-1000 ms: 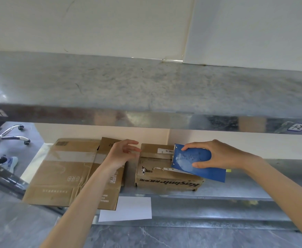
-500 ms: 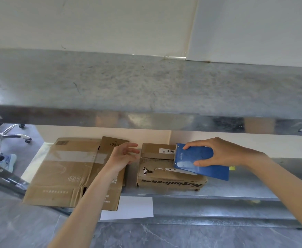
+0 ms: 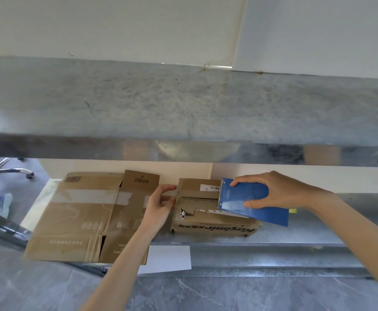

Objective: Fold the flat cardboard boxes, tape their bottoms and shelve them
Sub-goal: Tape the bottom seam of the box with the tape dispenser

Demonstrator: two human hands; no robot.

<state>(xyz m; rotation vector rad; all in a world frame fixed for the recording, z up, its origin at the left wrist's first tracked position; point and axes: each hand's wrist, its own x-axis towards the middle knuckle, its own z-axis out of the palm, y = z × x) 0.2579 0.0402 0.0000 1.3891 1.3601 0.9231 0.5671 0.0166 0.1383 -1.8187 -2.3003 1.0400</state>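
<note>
The small brown cardboard box (image 3: 215,221) sits on the lower shiny metal shelf (image 3: 318,234), close to the back wall. It looks light and a bit soft. Its top is torn and bent, so it may squash if squeezed hard. I think the best places to hold it are the firm side walls or the corners, not the ripped flaps. The left hand (image 3: 158,205) holds the box's left edge, with the thumb on top and the fingers bent round the corner. The right hand (image 3: 273,189) grips a flat blue plastic tool (image 3: 250,205) that lies across the right side of the box top. The tool looks hard and smooth. Just beside the box on the left lie flat brown cardboard boxes (image 3: 82,216), thin and floppy, with their front edge hanging over the shelf. A white sheet of paper (image 3: 167,259) lies below them. An upper grey metal shelf (image 3: 183,108) hangs low over the box, so there is little room to lift. Below is a grey stone floor (image 3: 206,292), and an office chair (image 3: 4,171) stands far left. A white wall (image 3: 138,25) is behind.
</note>
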